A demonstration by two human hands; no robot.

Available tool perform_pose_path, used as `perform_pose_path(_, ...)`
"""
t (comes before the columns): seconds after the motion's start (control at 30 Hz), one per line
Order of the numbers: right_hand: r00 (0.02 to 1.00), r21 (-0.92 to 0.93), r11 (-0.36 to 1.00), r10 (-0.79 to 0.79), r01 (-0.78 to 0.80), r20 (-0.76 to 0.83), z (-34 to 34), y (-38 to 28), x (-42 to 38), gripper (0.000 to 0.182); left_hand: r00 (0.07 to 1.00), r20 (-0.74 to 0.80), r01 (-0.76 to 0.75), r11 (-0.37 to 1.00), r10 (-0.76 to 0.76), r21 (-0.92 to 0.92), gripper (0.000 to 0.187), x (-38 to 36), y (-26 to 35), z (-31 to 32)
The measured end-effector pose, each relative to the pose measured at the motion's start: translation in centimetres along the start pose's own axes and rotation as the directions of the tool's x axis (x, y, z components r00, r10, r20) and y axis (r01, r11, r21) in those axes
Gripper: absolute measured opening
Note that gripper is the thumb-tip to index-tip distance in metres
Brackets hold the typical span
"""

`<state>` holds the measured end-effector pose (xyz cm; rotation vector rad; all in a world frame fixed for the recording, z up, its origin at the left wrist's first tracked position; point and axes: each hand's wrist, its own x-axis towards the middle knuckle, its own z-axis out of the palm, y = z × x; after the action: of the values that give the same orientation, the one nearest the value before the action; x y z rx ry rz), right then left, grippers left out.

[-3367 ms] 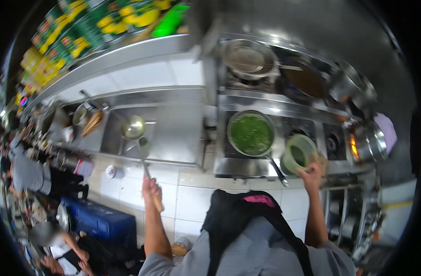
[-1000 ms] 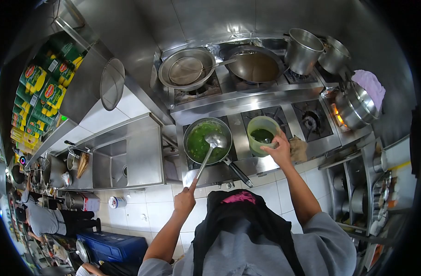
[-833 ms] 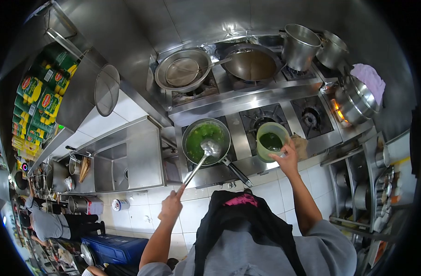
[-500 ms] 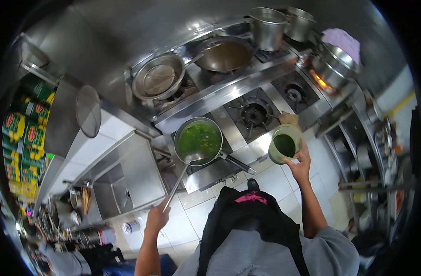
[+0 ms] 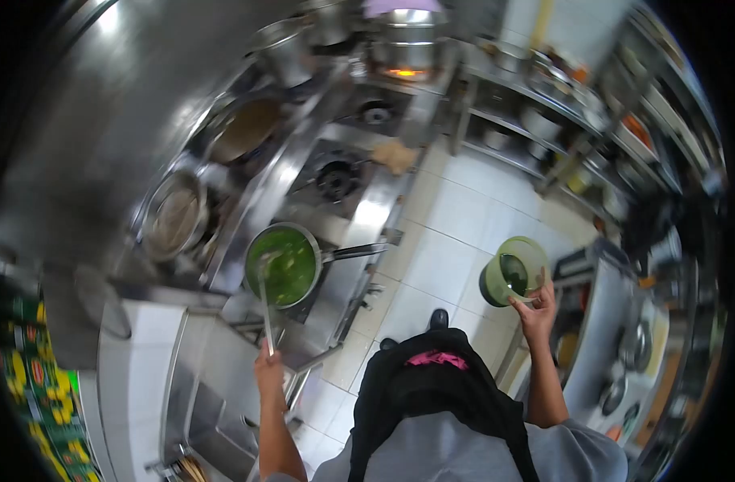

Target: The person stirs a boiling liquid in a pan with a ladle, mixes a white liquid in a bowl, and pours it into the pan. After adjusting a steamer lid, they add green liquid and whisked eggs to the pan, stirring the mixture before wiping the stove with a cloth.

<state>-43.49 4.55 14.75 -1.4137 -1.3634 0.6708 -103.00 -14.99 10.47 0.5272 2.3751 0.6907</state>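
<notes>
My left hand (image 5: 269,371) is closed around the long handle of a ladle (image 5: 267,309), whose bowl end dips into green liquid. That liquid fills a saucepan (image 5: 319,259) on the front of the stove, its dark handle (image 5: 358,251) pointing right. Out to the right, over the floor, my right hand (image 5: 536,309) grips a translucent light-green container (image 5: 530,255) by its side near the rim. The container is tilted, and some dark green liquid (image 5: 513,273) lies inside it.
A wok (image 5: 245,130), a metal bowl with a strainer (image 5: 177,215) and tall pots (image 5: 285,55) stand along the stove's back. Flame burns under a stacked steamer (image 5: 407,48). A tan cloth (image 5: 395,156) lies on the stove edge. Shelves (image 5: 504,116) and a counter (image 5: 596,321) flank the right.
My view and body have turned right. The container has swung away from the stove, out over the floor, in my right hand. The ladle's bowl has moved further into the saucepan.
</notes>
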Motion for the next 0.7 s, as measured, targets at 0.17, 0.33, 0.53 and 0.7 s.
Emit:
perform_pose_path(0.17, 0.969, -0.358, 0.934, -0.093, 0.005, -0.23, -8.3, -1.2, -7.8, 0.042, 0.919, 0.14, -0.265, 0.841, 0.368, -0.472, 0.047, 10.6, -6.4, 1.4)
perform_pose_path(0.33, 0.843, -0.304, 0.939, -0.03, -0.161, -0.537, -15.6, -1.2, -14.6, 0.048, 0.727, 0.075, -0.687, 0.724, 0.683, 0.066, 0.042, 0.1, 9.0, 12.4)
perform_pose_path(0.53, 0.593, -0.278, 0.895, -0.019, -0.348, -0.805, -24.3, -4.8, -21.5, 0.047, 0.538, 0.299, -0.828, 0.56, 0.788, 0.012, 0.04, -8.3, 18.2, 23.2)
perform_pose_path(0.7, 0.347, -0.278, 0.811, -0.099, -0.515, -0.933, -31.3, -2.6, -28.2, 0.045, 0.467, 0.407, -0.851, 0.524, 0.785, -0.034, 0.038, -12.5, 20.9, 27.9)
